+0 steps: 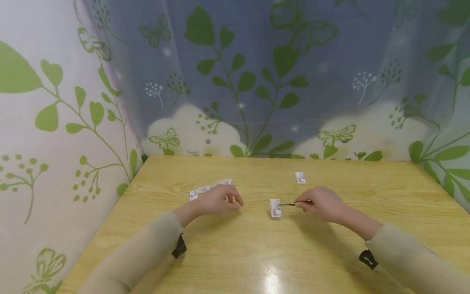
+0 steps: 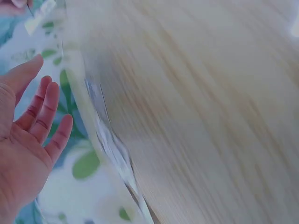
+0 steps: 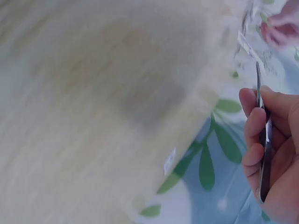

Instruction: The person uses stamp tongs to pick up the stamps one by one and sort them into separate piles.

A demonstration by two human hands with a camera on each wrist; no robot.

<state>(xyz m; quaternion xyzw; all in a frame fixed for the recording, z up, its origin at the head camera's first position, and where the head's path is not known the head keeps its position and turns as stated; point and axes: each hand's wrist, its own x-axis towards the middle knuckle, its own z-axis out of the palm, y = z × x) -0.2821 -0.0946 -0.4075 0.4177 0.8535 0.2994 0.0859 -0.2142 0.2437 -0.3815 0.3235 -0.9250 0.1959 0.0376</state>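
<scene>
My right hand [image 1: 323,204] holds a pair of dark metal tweezers [image 3: 266,154] between thumb and fingers. At the tweezers' tip is a small white printed packet [image 1: 275,208], which appears raised off the table in the right wrist view. To its left, my left hand [image 1: 216,200] hovers over the table with loosely bent fingers and nothing in them. In the left wrist view that hand's fingers [image 2: 44,116] are spread and bare. Just beyond the left hand lies a row of similar packets [image 1: 203,189], partly hidden by it.
Another small packet [image 1: 300,177] lies alone toward the back right of the wooden table [image 1: 235,253]. A curtain [image 1: 235,81] with leaves and butterflies hangs along the table's far edge. A patterned light-coloured cloth [image 1: 55,134] stands at the left.
</scene>
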